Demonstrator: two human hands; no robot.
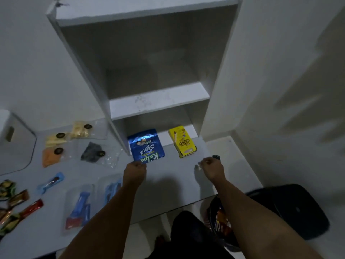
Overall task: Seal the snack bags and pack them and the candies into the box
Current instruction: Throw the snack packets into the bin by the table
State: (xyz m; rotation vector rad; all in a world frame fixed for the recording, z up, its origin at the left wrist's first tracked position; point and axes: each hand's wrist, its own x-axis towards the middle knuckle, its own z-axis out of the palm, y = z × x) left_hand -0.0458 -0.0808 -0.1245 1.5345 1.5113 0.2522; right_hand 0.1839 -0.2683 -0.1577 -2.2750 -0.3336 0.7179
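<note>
**Inspector:** Head view, hands?

**Assistant:** Left hand (134, 170) pinches the near edge of the blue Kalpa snack bag (146, 145), flat on the white table (173, 176) at the shelf unit (158, 101). Right hand (211, 168) pinches something small and pale.

**Inspector:** Other goods?

**Assistant:** Yellow snack box (183, 143) just right of the bag; wrapped candies (16, 204) far left.

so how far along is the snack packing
Early, by the look of it. Nothing shows as packed; no box with items inside is in view. The left hand pinches the near edge of the blue snack bag. The yellow packet, clear snack bags and loose candies still lie on the table.
</note>
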